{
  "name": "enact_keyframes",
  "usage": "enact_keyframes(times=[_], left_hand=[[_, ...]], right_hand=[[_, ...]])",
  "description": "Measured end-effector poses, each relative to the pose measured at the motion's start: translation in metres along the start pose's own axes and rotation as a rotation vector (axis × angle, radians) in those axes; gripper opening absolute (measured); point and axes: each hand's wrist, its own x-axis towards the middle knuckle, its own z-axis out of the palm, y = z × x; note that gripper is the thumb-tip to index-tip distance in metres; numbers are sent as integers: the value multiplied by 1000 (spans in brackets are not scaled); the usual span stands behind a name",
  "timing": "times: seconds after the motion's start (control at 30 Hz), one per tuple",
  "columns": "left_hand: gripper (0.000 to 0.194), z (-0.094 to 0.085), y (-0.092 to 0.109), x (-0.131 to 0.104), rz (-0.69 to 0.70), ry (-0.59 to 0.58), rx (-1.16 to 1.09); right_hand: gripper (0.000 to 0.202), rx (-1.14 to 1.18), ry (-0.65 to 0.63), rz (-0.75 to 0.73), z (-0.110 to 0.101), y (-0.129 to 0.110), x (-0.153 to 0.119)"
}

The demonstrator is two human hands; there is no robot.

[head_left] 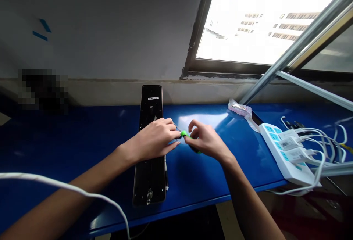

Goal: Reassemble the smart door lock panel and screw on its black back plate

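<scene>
A long, narrow black panel (151,177) with a white label near its far end lies lengthwise on the blue table (110,126). Metal fittings stick up from its face, one of them (149,196) close to the near end. My left hand (156,139) reaches across the middle of the panel, fingers bent together at its right edge; whatever they pinch is too small to make out. Just right of the panel, my right hand (205,140) is closed around a green-and-black screwdriver (184,134). Its thin shaft points toward my left fingertips, and the tip is hidden.
A white power strip (286,155) with several plugged-in chargers and tangled cables lies to the right. Behind it are a clear plastic packet (239,108) and a slanted metal bar (275,67). A white cable (68,186) hangs across the lower left, over my forearm.
</scene>
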Motion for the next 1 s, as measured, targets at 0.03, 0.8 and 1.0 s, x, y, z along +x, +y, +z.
enact_keyframes(times=[0.03, 0.8, 1.0], left_hand=[[15, 1, 0, 1, 15, -39, 41], [13, 58, 19, 57, 222, -221, 69], [11, 59, 21, 60, 229, -208, 69]], right_hand=[[10, 29, 46, 7, -9, 3, -4], [21, 414, 1171, -54, -19, 54, -19], [22, 431, 1128, -69, -17, 52, -18]])
